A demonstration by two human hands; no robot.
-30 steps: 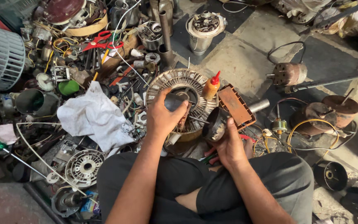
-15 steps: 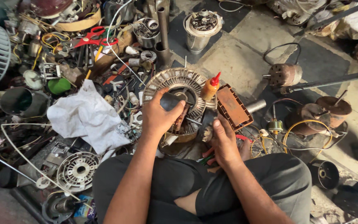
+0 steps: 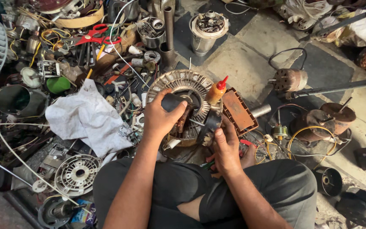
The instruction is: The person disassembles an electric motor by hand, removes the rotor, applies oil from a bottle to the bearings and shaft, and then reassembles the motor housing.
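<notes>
Centre frame: finned round motor housing (image 3: 186, 91), left hand (image 3: 159, 118) clenched around a dark cylindrical part (image 3: 172, 101) in its opening. Right hand (image 3: 225, 148) grasping a small black part (image 3: 210, 125) just beside. Steel cup (image 3: 151, 32), upper centre: metal bits inside. Concrete floor (image 3: 242, 63), strewn with motors, wires, white cloth (image 3: 87, 118).

You sit on a stone-slab floor (image 3: 250, 63). On it lie a crumpled white cloth (image 3: 87, 118), red-handled scissors (image 3: 94, 34), a steel tin of parts (image 3: 208, 30), a rusty motor (image 3: 291, 79), a grey fan grille (image 3: 78, 173) and a finned motor housing (image 3: 187, 87).
</notes>
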